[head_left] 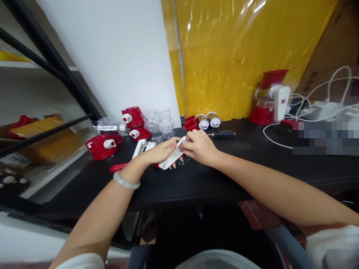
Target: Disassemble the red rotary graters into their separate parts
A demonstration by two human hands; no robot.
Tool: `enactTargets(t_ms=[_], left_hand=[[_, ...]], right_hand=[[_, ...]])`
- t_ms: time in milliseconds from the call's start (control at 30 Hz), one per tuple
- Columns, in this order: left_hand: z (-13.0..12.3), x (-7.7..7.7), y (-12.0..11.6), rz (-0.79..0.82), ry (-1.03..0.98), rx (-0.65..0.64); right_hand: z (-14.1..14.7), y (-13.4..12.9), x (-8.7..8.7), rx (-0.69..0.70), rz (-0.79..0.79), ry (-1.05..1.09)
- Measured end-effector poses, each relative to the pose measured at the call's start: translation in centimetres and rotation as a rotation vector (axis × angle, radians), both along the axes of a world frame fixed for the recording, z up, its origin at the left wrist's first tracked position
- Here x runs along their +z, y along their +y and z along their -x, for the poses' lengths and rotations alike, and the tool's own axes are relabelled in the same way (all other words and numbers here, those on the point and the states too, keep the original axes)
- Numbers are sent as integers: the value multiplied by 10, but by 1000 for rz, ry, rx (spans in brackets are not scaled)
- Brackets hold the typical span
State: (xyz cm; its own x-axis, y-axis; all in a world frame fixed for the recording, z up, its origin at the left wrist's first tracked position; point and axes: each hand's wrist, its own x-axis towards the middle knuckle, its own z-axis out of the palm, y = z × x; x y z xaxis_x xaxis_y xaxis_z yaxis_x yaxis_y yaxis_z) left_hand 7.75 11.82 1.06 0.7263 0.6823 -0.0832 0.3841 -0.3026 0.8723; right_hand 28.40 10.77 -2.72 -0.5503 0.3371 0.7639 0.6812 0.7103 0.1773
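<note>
My left hand (165, 150) is wrapped round a long white plastic crank arm (170, 158), its hollow side facing up and its length tilted. Fingertips of that hand show below the part. My right hand (200, 146) is closed at the arm's upper end, its fingertips bent into the hollow; whether they also pinch something small is hidden. Small screws (181, 163) lie on the black table just beneath. Left of my hands is another white crank arm (139, 148) and a red handle (118, 167). A screwdriver (223, 134) lies behind my right hand.
Red grater bases (101, 147) and clear plastic parts (162, 121) stand at the back left. Two drum graters (213, 119) lie near the yellow-covered panel. An assembled red grater (263, 112) and white cables (311, 102) are at the right. A metal rack (56, 69) borders the left.
</note>
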Motion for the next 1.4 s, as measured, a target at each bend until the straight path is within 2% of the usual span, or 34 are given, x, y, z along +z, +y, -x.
enactTargets(t_ms=[100,267,833,1067,1400], left_hand=[[6,3,6,-49,59,-31],[5,3,6,-186,147,19],[3,5,2,-250,163,-1],[4,4,3,-327,189,59],[2,2,4,-184,125,84]], right_hand=[[-6,7,-2,4,95,38],[-8,12,-3,8,160,44],[-5,14,-7,38,162,44],[-5,17,-10,70,159,103],[-3,17,-10,102,180,143]])
